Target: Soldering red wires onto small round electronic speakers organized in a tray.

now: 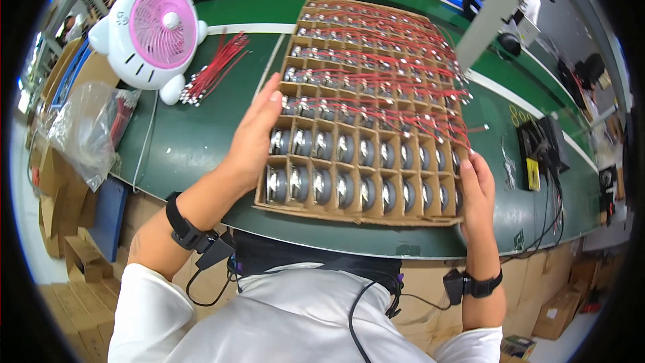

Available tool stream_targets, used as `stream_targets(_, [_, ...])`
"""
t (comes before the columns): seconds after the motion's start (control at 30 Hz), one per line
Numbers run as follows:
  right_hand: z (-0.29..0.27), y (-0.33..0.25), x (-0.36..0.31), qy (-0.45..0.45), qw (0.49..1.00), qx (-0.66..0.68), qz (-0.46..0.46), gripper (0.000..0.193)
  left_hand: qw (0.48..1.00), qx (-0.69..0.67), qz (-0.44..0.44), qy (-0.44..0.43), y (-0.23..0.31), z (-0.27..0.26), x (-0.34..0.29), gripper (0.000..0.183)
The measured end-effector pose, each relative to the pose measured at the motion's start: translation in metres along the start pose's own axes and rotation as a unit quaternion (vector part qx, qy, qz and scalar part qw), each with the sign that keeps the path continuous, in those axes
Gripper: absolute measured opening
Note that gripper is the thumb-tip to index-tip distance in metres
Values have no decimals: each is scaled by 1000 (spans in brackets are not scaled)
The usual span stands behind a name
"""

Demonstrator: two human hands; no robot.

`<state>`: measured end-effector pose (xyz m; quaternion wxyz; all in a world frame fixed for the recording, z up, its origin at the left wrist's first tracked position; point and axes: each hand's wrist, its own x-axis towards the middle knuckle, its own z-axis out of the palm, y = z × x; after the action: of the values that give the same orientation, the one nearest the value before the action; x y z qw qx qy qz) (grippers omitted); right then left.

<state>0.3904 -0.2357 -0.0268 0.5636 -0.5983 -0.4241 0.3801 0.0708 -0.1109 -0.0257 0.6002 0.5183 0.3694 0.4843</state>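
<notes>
A divided cardboard tray (356,217) rests on the green worktable in front of me, tilted slightly in the view. Its cells hold many round metal-and-grey parts (320,186) standing on edge. Red wires (423,121) lie over the middle and far rows; the two nearest rows are mostly free of them. My left hand (257,128) presses along the tray's left side, fingers stretched toward the far end. At the near right corner, my right hand (478,188) grips the side with its fingertips at the rim. The undersides of both hands are hidden.
A pink-and-white fan (151,33) stands at the far left beside a bundle of red wires (218,67). A plastic bag (87,131) hangs at the table's left edge. Rightward are a black device with cables (544,144) and a metal post (494,20). People are farther back.
</notes>
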Motion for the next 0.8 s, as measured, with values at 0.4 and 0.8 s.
stream_targets(0.4, [-21,-8,-7,55,994,-96,-6,34,982,181,4,-55,11,-44,28,47])
stream_targets(0.8, [-119,-12,-38,249,962,-99,51,38,708,675,208,13,-18,-98,98,45])
